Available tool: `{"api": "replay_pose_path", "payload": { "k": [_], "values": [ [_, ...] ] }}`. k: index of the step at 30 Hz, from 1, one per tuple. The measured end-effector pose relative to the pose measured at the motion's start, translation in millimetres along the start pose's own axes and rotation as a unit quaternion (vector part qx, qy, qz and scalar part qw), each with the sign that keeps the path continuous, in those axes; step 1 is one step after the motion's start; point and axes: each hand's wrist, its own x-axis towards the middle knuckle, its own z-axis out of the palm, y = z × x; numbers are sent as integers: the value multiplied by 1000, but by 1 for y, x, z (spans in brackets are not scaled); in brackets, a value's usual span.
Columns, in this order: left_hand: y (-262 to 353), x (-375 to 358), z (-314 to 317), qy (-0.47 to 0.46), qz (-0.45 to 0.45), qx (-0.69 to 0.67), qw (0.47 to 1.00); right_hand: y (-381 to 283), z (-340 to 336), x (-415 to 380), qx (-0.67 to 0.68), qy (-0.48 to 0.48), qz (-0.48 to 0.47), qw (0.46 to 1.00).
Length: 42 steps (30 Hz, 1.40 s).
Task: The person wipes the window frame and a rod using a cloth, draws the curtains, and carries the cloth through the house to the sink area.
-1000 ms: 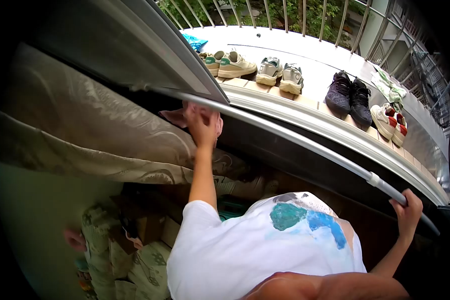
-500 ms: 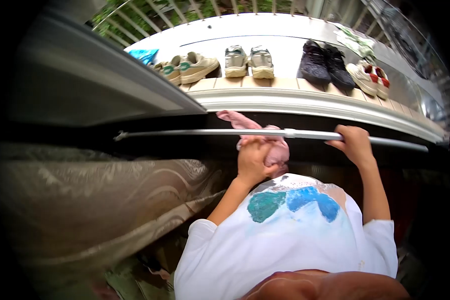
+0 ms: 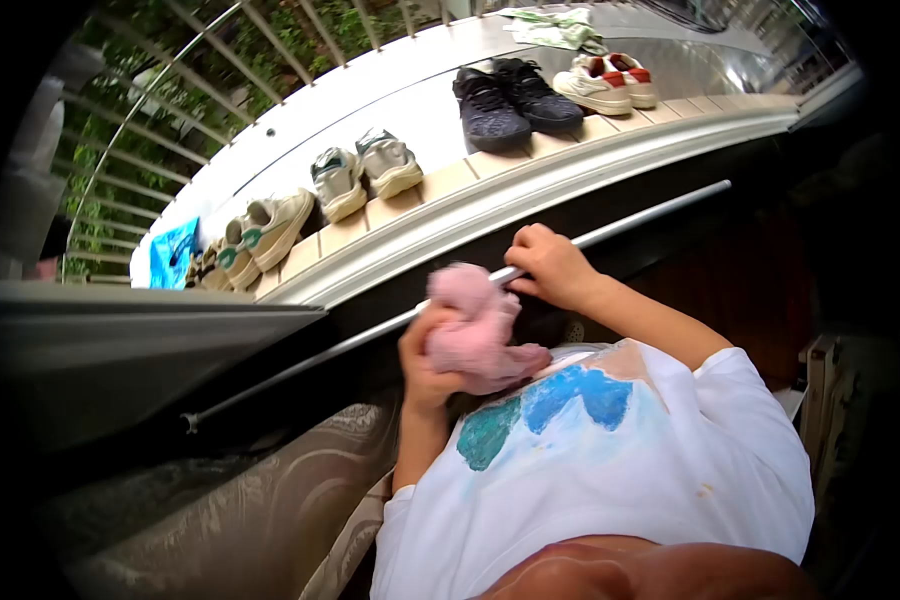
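A long thin silver-white pole (image 3: 630,226) lies aslant in front of my body, its far left tip lower than its right end. My right hand (image 3: 550,266) is closed round the pole near its middle. Just left of it, my left hand (image 3: 430,350) grips a bunched pink cloth (image 3: 475,335), which is slightly blurred and covers part of the pole. The cloth is against the pole, and its lower end hangs near my white shirt. Some of the left fingers are hidden behind the cloth.
Beyond the white window sill (image 3: 390,262) stand several shoes, among them black sneakers (image 3: 515,105) and grey-white sneakers (image 3: 365,175). A blue packet (image 3: 173,255) lies at the far left. Railings (image 3: 170,65) edge the ledge. A patterned curtain (image 3: 300,490) hangs at lower left.
The view has turned, and the pole now slopes up to the right. My right hand has come closer to my left along the pole. The pink cloth has shifted and bunched up higher.
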Motion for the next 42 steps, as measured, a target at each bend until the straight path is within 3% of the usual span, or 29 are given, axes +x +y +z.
{"api": "replay_pose_path", "payload": {
  "k": [2, 4, 5, 8, 9, 15, 22, 25, 27, 33, 39, 42],
  "values": [
    [11, 12, -13, 110, 66, 52, 990, 0, 8, -5, -19, 6, -14, 1000],
    [31, 52, -19, 127, 157, 310, 929, -4, 6, -9, -30, 24, -24, 999],
    [37, 70, -14, 122, 148, 410, 892, -7, 1, -10, -29, 39, -32, 998],
    [-15, 105, -48, -56, -5, 535, 843, -6, -22, -25, 20, 60, -41, 997],
    [-29, 112, -36, -70, -17, 584, 809, -2, -30, -31, 47, 71, -43, 995],
    [-58, 157, 57, -232, -24, 591, 772, 38, -95, -119, 77, 146, 48, 985],
    [-145, 230, 206, -340, -2, 588, 734, 100, -142, -259, 106, 214, 342, 909],
    [-176, 254, 284, -356, -16, 598, 718, 125, -154, -313, 118, 235, 390, 882],
    [-215, 272, 324, -362, 53, 598, 713, 141, -162, -348, 117, 247, 407, 872],
    [-293, 307, 433, -339, 99, 640, 682, 167, -189, -428, 118, 307, 480, 813],
    [-338, 337, 509, -327, 15, 649, 686, 170, -181, -488, 95, 351, 529, 767],
    [-366, 356, 541, -348, 50, 655, 668, 171, -177, -501, 129, 366, 552, 738]
  ]
}}
